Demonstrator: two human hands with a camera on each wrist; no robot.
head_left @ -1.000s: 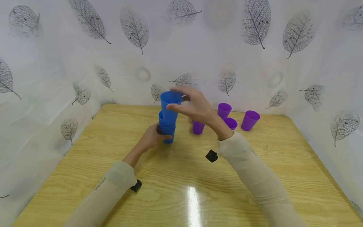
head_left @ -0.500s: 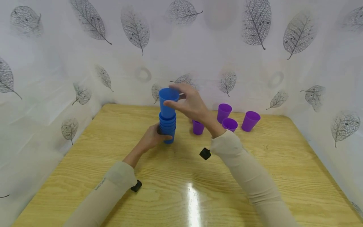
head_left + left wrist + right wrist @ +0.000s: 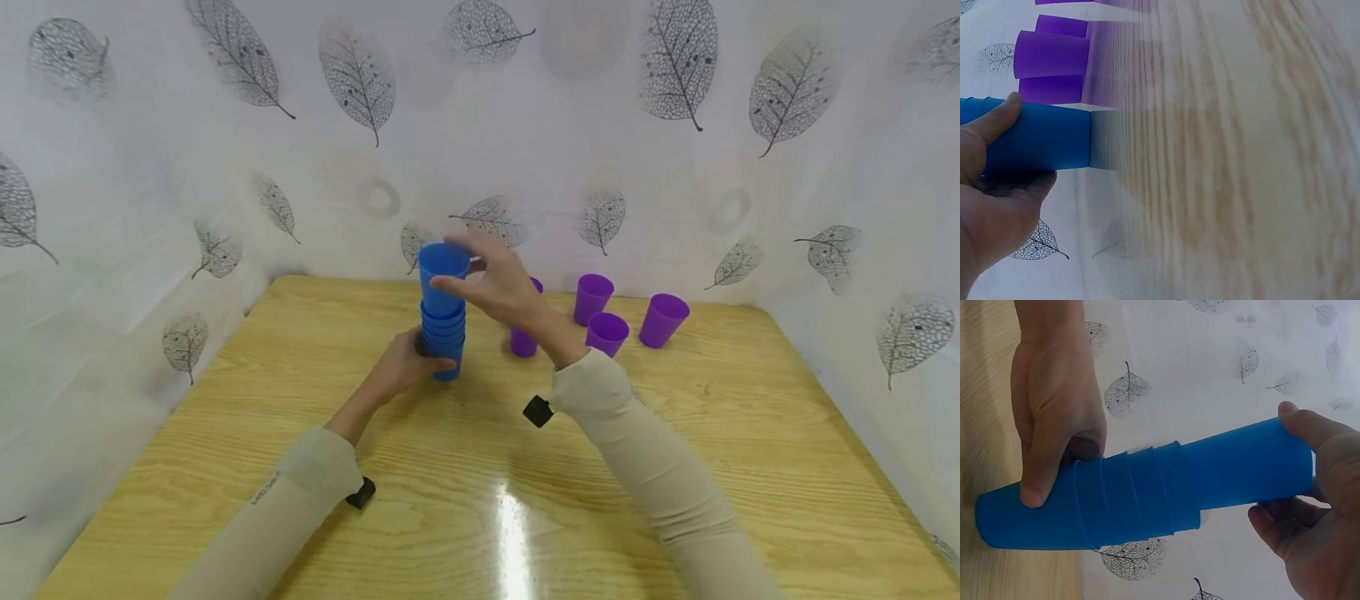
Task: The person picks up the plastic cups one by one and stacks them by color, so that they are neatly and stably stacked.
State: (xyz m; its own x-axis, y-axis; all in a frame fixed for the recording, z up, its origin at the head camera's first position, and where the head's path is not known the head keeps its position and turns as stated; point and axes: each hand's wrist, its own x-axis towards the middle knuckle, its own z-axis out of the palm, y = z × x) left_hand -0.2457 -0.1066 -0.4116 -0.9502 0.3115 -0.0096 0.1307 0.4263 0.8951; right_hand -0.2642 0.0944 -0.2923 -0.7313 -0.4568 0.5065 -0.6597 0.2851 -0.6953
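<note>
A makeshift recording booth: wooden table (image 3: 675, 467) enclosed by leaf-print sheeting (image 3: 570, 125)

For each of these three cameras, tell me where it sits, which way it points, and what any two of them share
Head: worn on the head, looking forward and down at the table; both sleeved arms, left hand and right hand show.
Left wrist: looks past the left hand gripping the blue stack towards the purple cups.
Right wrist: looks past the right hand holding the top blue cup; the left hand shows too.
Shared: all three show the blue stack.
</note>
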